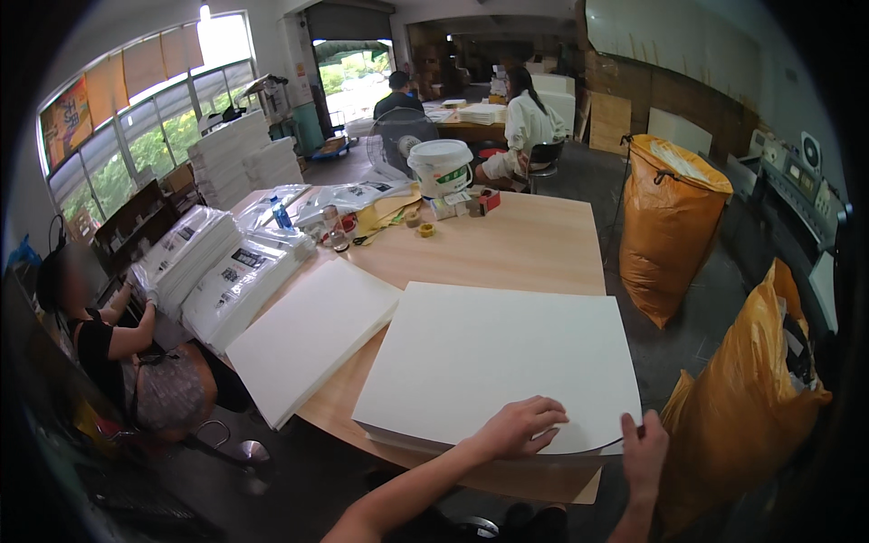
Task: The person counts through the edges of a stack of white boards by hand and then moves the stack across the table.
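Note:
A thick stack of large white paper sheets (502,353) lies at the near edge of the wooden table (543,237). Over its near right part is my left hand (526,426), fingers spread and slightly bent, with nothing seen in it. My right hand (643,434) is at the stack's near right corner, thumb and fingers at the edge of the top sheet, whose corner looks slightly lifted. Whether the fingers pinch the sheet is hard to tell. A second, thinner stack of white sheets (316,332) lies at an angle to the left, close beside the thick one.
Plastic-wrapped packs (237,271) lie at the table's left, where a co-worker (122,332) handles them. A white bucket (440,170), a glass (335,227), scissors (360,240) and tape rolls (426,230) stand farther back. Orange sacks (669,231) stand right. Two people sit at a far table.

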A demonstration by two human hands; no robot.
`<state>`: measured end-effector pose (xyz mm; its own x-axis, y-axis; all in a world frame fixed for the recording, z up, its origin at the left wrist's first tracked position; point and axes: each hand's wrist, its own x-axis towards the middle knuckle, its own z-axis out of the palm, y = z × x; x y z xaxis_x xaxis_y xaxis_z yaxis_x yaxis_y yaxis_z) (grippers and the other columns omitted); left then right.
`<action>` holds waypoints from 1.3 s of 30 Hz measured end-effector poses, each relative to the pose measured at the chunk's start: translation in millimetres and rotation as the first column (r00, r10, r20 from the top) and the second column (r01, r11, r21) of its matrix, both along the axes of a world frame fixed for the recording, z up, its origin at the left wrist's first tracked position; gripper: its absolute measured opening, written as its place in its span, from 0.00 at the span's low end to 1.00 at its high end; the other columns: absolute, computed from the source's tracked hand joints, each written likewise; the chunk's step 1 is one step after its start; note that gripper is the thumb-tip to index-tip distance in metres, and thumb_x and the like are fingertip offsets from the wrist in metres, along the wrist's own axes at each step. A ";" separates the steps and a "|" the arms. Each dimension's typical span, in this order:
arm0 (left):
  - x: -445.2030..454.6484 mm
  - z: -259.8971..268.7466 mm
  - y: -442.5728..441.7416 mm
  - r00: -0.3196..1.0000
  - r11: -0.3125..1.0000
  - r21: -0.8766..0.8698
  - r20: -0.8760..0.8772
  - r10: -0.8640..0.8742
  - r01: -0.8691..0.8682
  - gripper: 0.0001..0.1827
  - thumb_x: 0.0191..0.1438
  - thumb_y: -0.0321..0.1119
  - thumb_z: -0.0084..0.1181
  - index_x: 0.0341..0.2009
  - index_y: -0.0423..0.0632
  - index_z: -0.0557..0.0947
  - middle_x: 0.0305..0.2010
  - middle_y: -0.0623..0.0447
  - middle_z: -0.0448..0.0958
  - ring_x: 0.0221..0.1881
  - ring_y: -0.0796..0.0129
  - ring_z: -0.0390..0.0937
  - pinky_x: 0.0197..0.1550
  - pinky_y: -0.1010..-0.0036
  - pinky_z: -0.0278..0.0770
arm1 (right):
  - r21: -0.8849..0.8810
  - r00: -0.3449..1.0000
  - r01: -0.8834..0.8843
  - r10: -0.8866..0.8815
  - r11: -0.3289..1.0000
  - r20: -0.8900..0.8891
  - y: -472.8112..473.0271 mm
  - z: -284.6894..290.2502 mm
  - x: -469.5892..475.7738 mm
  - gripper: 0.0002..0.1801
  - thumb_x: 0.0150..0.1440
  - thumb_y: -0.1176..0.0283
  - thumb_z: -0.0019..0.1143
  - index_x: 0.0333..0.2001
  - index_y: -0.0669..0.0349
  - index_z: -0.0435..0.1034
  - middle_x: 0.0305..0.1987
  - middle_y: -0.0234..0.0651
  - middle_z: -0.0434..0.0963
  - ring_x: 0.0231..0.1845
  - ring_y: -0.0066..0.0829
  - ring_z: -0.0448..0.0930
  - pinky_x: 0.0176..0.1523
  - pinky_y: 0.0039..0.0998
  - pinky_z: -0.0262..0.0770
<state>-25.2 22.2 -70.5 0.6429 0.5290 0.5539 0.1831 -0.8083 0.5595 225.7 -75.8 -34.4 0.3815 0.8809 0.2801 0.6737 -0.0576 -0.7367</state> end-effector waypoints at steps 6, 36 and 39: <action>14.6 -1.9 -0.2 1.000 0.997 -0.071 0.002 0.010 -0.010 0.16 0.59 0.32 0.63 0.53 0.50 0.82 0.57 0.49 0.79 0.55 0.52 0.79 0.55 0.62 0.82 | 0.179 0.637 -0.085 0.192 0.980 -0.747 1.8 11.4 7.1 0.20 0.71 0.66 0.50 0.25 0.55 0.61 0.20 0.23 0.66 0.21 0.13 0.66 0.26 0.18 0.66; 8.8 11.2 2.4 0.978 0.867 -0.476 0.199 -0.060 0.150 0.43 0.56 0.24 0.61 0.75 0.51 0.62 0.71 0.41 0.69 0.62 0.53 0.79 0.67 0.60 0.73 | 0.124 0.596 -0.137 0.181 0.983 -0.783 22.6 24.9 -4.3 0.29 0.66 0.47 0.60 0.25 0.58 0.63 0.22 0.25 0.69 0.22 0.18 0.68 0.26 0.24 0.66; 5.1 1.5 6.9 0.995 0.951 -0.309 0.089 0.037 -0.007 0.35 0.60 0.22 0.54 0.72 0.49 0.67 0.70 0.40 0.70 0.64 0.51 0.76 0.64 0.62 0.74 | 0.102 0.982 -0.045 0.063 0.994 -0.177 25.6 12.0 -7.6 0.30 0.66 0.48 0.59 0.22 0.60 0.64 0.18 0.29 0.71 0.19 0.22 0.72 0.24 0.29 0.66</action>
